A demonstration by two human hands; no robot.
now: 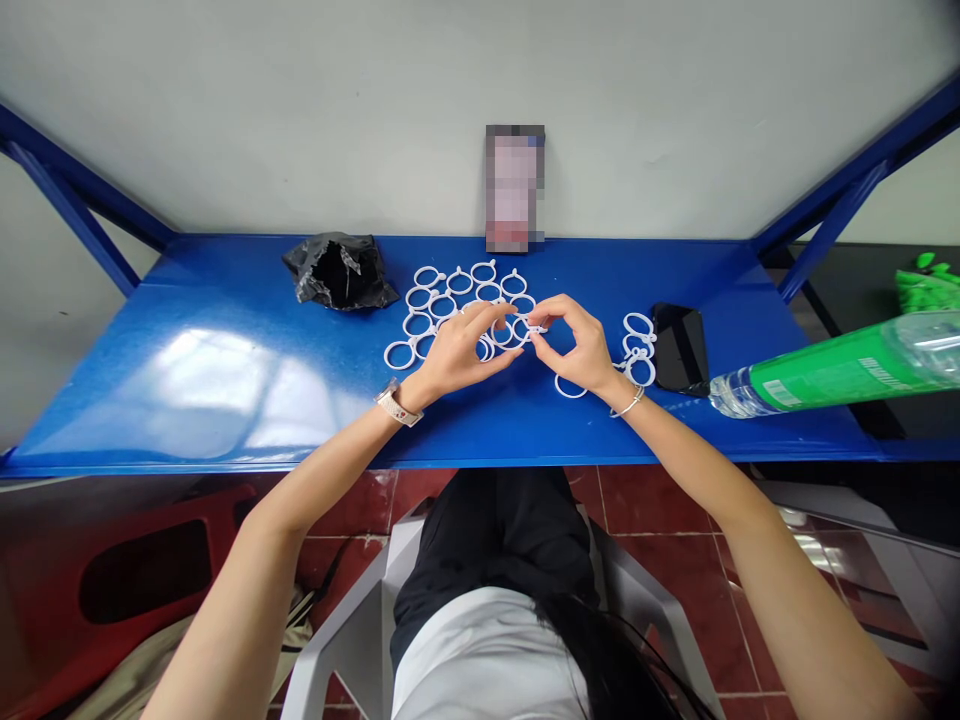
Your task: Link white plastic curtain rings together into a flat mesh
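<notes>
Several white plastic curtain rings (pixel 400 355), each with a small eyelet, lie in a loose group on the blue table. My right hand (pixel 574 345) pinches one white curtain ring (pixel 525 329) between thumb and fingertips, at its eyelet side. Facing it, my left hand (pixel 466 345) hovers over the group, its thumb and fingers apart around the near side of that ring. Some rings are partly hidden beneath my left hand. A smaller cluster of rings (pixel 638 345) lies beside my right wrist, and another ring (pixel 571 386) is partly covered by that hand.
A crumpled black plastic bag (pixel 341 270) sits at the back left of the blue table (pixel 187 400). A phone with a blurred screen (pixel 514 190) leans on the wall. At right lie a dark phone (pixel 680 348) and a green-labelled bottle (pixel 840 370).
</notes>
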